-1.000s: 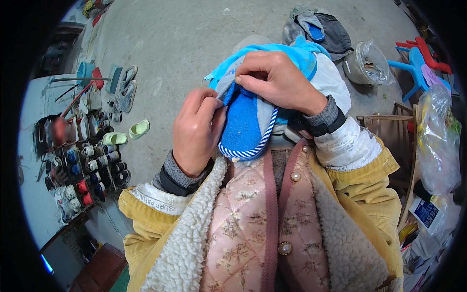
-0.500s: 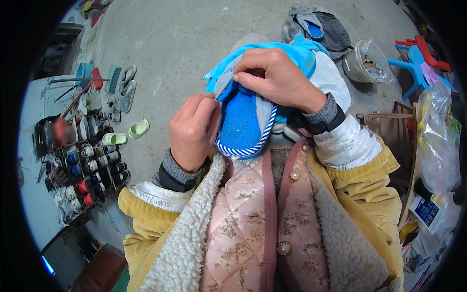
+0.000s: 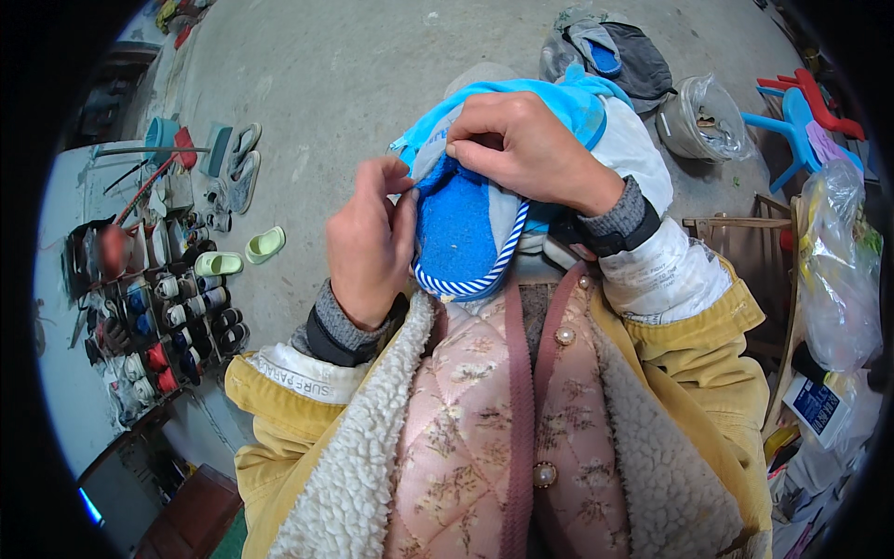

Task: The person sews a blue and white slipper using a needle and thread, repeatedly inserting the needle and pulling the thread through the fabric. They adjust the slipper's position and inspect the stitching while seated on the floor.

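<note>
A slipper (image 3: 456, 238) with a blue fleecy insole, grey upper and blue-and-white striped edging lies over my lap, its heel end toward me. My right hand (image 3: 523, 149) pinches the grey upper's opening edge from above, thumb and forefinger together. At the slipper's left side, my left hand (image 3: 371, 233) is closed with its fingertips on the same upper's edge; what sits between those fingertips is too small to make out. Light blue cloth (image 3: 568, 102) and white cloth (image 3: 638, 163) lie beneath and beyond the slipper.
Ahead on the concrete floor rests a dark bag (image 3: 638, 65) with another blue-lined slipper (image 3: 603, 58) on it. A lined bucket (image 3: 703, 121) and a blue stool (image 3: 796, 130) stand to the right. Pale green clogs (image 3: 266, 244) and a loaded shoe rack (image 3: 168, 326) are at left.
My left hand has shifted up along the slipper's left edge, its fingers now nearer the top of the opening. My right hand keeps its pinch in almost the same place.
</note>
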The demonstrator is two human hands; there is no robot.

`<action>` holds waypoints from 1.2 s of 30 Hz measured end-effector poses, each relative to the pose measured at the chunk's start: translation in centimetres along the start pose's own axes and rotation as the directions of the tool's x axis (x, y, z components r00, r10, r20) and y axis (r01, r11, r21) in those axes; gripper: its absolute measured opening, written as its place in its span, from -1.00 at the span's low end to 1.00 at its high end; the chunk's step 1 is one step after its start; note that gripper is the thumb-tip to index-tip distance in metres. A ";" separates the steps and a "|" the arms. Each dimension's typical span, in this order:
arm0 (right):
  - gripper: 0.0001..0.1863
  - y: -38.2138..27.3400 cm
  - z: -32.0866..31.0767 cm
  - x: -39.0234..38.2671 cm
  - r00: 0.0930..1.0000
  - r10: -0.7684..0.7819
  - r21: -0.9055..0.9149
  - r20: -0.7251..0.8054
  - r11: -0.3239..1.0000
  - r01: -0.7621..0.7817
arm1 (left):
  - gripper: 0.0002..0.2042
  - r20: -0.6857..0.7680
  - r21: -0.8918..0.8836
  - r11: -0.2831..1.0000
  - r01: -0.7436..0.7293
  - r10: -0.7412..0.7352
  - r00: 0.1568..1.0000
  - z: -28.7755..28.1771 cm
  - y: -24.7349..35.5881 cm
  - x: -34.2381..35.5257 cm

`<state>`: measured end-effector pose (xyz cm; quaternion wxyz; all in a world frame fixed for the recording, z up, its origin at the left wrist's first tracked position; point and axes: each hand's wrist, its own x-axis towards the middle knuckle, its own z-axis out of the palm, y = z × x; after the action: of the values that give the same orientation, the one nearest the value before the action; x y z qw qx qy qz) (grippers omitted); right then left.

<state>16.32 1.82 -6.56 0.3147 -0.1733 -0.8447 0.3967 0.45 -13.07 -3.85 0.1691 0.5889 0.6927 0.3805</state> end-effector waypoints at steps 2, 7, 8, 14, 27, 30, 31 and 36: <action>-0.83 0.0 0.0 0.0 1.000 0.003 0.003 0.000 1.000 -0.003 | -0.76 0.046 -0.136 0.979 0.153 -0.148 0.988 -0.1 0.0 -0.1; -0.84 0.1 0.2 0.1 1.000 -0.016 0.002 -0.017 1.000 0.016 | -0.79 0.166 -0.493 0.791 0.362 -0.323 0.932 -0.3 -1.0 1.2; -0.84 0.1 0.2 0.1 1.000 -0.018 0.000 -0.019 1.000 0.018 | -0.80 0.235 -0.582 0.691 0.429 -0.362 0.902 -0.5 -1.1 1.5; -0.84 0.1 0.3 0.0 0.999 -0.014 0.008 -0.030 1.000 0.014 | -0.80 0.351 -0.590 0.573 0.569 -0.453 0.820 -0.7 -1.0 2.5; -0.84 0.1 0.3 0.0 0.999 -0.004 0.029 -0.034 1.000 0.005 | -0.88 0.089 -0.072 0.996 0.046 -0.039 0.995 0.0 0.8 0.6; -0.84 0.1 0.4 0.0 1.000 0.004 0.029 -0.031 1.000 -0.003 | -0.83 0.062 -0.056 0.998 0.023 -0.019 0.998 0.2 1.1 0.5; -0.84 0.1 0.4 0.0 0.999 -0.002 0.026 -0.032 1.000 0.003 | -0.82 0.052 -0.059 0.998 0.022 -0.019 0.998 0.3 1.1 0.5; -0.84 0.1 0.4 0.0 0.999 -0.015 0.015 -0.029 1.000 0.016 | -0.82 0.039 0.031 1.000 -0.001 0.000 0.999 0.5 0.9 0.7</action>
<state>16.04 1.64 -6.84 0.3312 -0.1701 -0.8384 0.3980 1.21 -12.23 -3.32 0.1735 0.5988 0.6950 0.3582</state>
